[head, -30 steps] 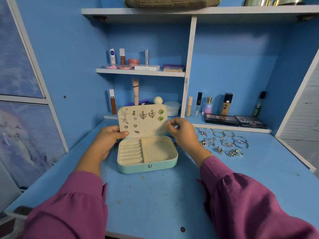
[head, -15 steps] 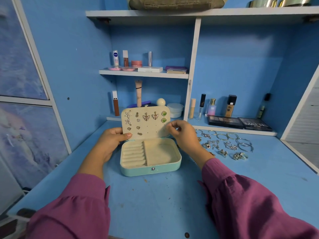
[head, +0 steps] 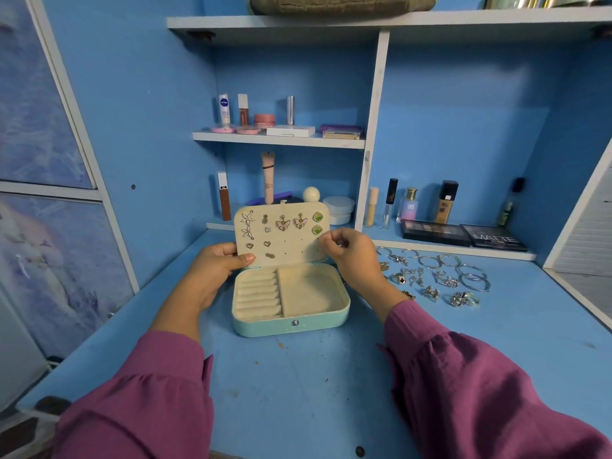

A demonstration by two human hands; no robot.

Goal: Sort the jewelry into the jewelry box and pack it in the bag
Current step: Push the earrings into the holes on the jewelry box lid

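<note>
Both hands flank open jewelry box point(head: 291, 301): left hand point(head: 215, 270) grips lid's point(head: 281, 238) left edge; right hand point(head: 351, 256) fingertips pinched at lid's right edge, contents indiscernible.

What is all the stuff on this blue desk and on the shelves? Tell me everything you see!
jewelry box: one, mint green with cream lining, open, middle of desk
earrings: about a dozen, gold, silver and green, pinned inside the lid
loose jewelry: many silver rings, bangles and chains, on desk right of the box
eyeshadow palettes: two, black, low ledge at right
bottles and tubes: several, mixed colours, low ledge
makeup items: several, pink, white and purple, middle shelf
bag: one, olive, top shelf
desk: one, blue
left hand: holds the lid's left edge
right hand: fingers pinched at the lid's right edge; what they pinch is too small to tell
sleeves: two, purple
</note>
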